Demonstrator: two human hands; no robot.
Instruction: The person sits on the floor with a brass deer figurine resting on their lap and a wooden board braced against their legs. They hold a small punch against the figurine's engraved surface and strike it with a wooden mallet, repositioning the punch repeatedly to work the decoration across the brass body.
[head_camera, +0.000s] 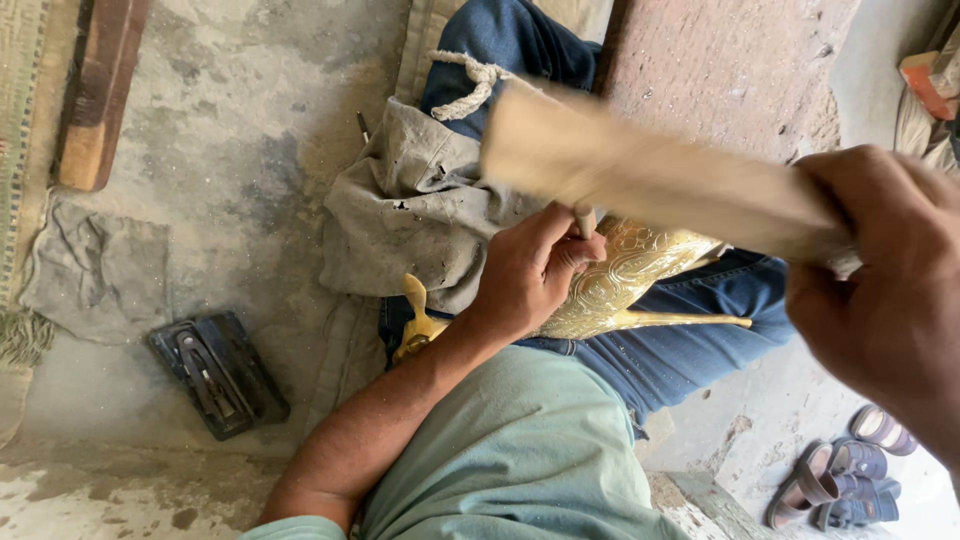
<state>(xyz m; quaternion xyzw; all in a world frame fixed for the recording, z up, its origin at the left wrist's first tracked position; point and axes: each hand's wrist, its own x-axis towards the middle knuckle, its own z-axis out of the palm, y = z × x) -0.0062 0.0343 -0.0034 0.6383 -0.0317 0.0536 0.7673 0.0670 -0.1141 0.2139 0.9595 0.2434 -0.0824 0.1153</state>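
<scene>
Far out to the left of the left hand (528, 268), a black tray (218, 373) lies on the concrete floor (240, 130) with a few dark, narrow tools in it; what kind they are cannot be told. Nearer the hand, a grey cloth (410, 205) is draped over the person's knee, and a knotted rope (470, 80) sits just above it.

The left hand is closed around a small punch (585, 220), holding it upright with its tip down on the brass vessel (625, 280). The vessel rests on the lap directly under and to the right of this hand. Its long axis runs roughly left to right: a curved brass piece sticks out below the wrist on the left, and a thin spout (680, 320) points away to the right.

The right hand (885, 290) grips one end of a wooden mallet (640, 175), blurred, whose long body reaches left from that hand to above the punch. Below the right hand, sandals (840, 485) lie on the floor.
</scene>
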